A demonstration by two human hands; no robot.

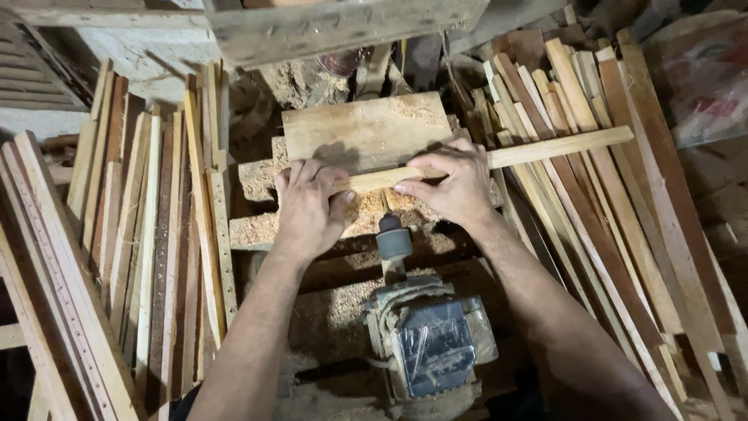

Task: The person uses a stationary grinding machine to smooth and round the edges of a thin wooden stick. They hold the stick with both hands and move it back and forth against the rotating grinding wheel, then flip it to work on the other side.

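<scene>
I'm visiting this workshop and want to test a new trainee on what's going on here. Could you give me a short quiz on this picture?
1. True or false: both hands press on the same wooden strip.
2. What lies directly below the hands? A) an electric motor B) a bucket C) a vice
3. Fill in: the bench under the strip is covered in ____.

Key:
1. True. The left hand lies flat on the strip's near end, and the right hand grips it further along.
2. A. The electric motor, dusty and partly wrapped, sits under them with its shaft pointing up.
3. Sawdust. Stacks of wooden slats lean on both sides.
</scene>
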